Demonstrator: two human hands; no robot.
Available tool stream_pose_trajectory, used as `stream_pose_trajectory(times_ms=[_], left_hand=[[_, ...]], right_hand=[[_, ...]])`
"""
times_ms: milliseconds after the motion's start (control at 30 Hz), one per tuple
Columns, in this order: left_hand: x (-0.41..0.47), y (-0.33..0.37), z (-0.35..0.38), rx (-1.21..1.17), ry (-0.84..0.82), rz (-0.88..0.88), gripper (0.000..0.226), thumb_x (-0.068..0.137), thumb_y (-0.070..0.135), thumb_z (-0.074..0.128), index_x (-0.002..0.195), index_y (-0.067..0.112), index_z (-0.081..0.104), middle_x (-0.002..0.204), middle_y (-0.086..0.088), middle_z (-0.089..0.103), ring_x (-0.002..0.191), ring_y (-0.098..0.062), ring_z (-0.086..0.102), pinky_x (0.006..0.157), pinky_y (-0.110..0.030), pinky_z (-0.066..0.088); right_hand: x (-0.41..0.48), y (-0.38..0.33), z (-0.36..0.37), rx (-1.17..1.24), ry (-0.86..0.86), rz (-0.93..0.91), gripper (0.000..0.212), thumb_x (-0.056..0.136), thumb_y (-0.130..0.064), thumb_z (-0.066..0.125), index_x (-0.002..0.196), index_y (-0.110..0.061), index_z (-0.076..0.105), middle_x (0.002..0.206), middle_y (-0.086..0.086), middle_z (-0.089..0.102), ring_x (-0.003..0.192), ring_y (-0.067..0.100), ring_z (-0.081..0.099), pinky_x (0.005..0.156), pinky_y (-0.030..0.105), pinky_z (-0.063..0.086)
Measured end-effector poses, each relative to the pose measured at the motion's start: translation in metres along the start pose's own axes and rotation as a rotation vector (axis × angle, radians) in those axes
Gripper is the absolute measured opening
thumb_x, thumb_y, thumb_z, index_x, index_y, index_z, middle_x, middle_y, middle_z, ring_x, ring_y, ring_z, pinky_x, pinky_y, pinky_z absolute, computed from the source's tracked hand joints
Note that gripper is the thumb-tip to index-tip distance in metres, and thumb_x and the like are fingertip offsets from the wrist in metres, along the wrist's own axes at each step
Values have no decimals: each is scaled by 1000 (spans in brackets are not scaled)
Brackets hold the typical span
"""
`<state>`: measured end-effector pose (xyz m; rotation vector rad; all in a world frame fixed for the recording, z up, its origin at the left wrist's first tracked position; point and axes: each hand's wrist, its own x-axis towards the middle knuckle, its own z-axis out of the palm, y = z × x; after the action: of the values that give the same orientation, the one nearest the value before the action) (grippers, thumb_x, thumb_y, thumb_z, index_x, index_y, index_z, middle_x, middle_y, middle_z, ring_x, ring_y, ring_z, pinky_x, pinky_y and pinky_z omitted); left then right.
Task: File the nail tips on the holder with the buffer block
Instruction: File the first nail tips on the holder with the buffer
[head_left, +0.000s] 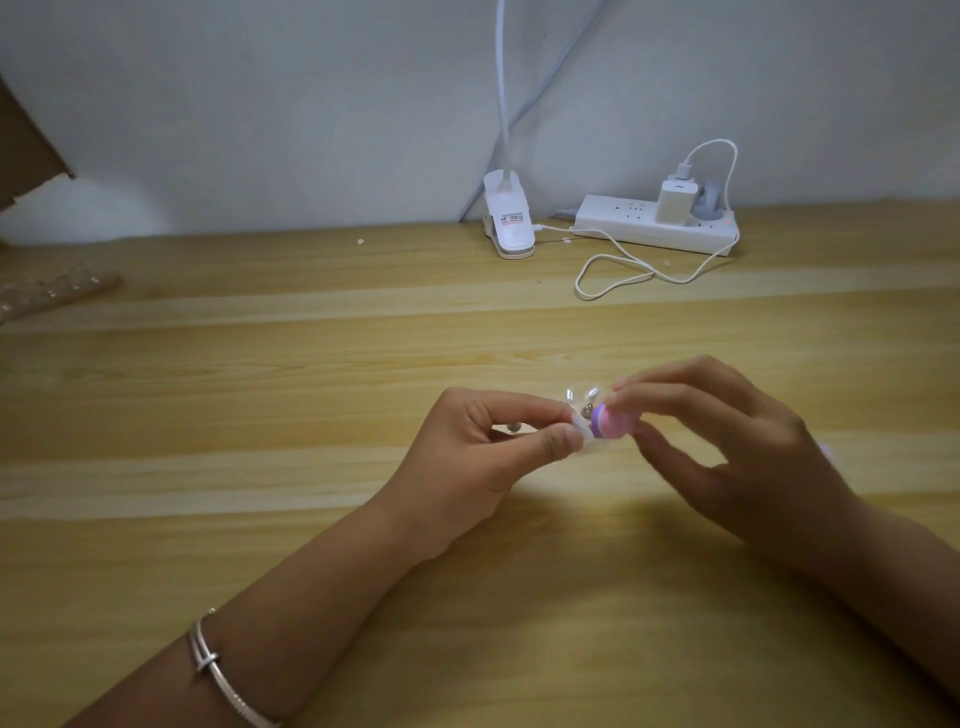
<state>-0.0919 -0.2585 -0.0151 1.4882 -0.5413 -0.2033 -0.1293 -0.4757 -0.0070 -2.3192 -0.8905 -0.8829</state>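
My left hand pinches a clear nail tip between thumb and forefinger, just above the wooden table. My right hand grips a small pink and purple buffer block with its fingertips and holds its end against that tip. Behind the fingers, metal parts of the nail tip holder stick up, with clear tips on them. Most of the holder is hidden by my hands. The block and my right fingers look blurred.
A white clip-on lamp base stands at the back of the wooden table, beside a white power strip with a charger and a looped cable. A clear strip of nail tips lies at the far left.
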Motion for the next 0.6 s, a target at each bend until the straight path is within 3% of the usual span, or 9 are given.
stream_pose_trajectory(times_ms=[100, 233, 400, 533, 600], left_hand=[[0, 2, 1, -10, -17, -9, 9, 86, -5, 66, 92, -9, 72, 62, 16, 65, 41, 10, 51, 46, 3, 33], [-1, 3, 2, -13, -53, -21, 18, 89, -2, 64, 102, -13, 70, 61, 15, 66, 41, 8, 49, 47, 0, 34], [-2, 7, 2, -13, -53, -8, 21, 88, 4, 64, 99, -13, 70, 76, -9, 71, 44, 9, 52, 50, 2, 36], [-3, 7, 3, -1, -130, -16, 18, 92, -3, 60, 105, -11, 68, 61, 19, 64, 46, 12, 53, 50, 3, 36], [-3, 9, 2, 0, -122, -16, 18, 92, -2, 60, 105, -10, 69, 64, 12, 67, 44, 10, 52, 49, 2, 35]], right_hand=[[1, 3, -3, 22, 72, 70, 18, 86, 5, 68, 101, -2, 73, 101, 8, 69, 95, 26, 69, 86, 41, 53], [-1, -11, 6, 85, 48, -10, 19, 86, 3, 69, 105, -1, 72, 105, 10, 69, 101, 24, 69, 88, 37, 55], [0, -3, 4, 41, 45, -14, 19, 86, 4, 69, 104, -1, 73, 104, 11, 69, 98, 25, 69, 85, 40, 55], [-2, -8, 7, 64, 50, -82, 21, 87, 4, 70, 107, -4, 73, 107, 11, 69, 103, 21, 68, 87, 38, 56], [-2, -6, 7, 35, 44, -83, 20, 87, 5, 70, 106, -2, 73, 105, 12, 69, 101, 23, 69, 86, 39, 56]])
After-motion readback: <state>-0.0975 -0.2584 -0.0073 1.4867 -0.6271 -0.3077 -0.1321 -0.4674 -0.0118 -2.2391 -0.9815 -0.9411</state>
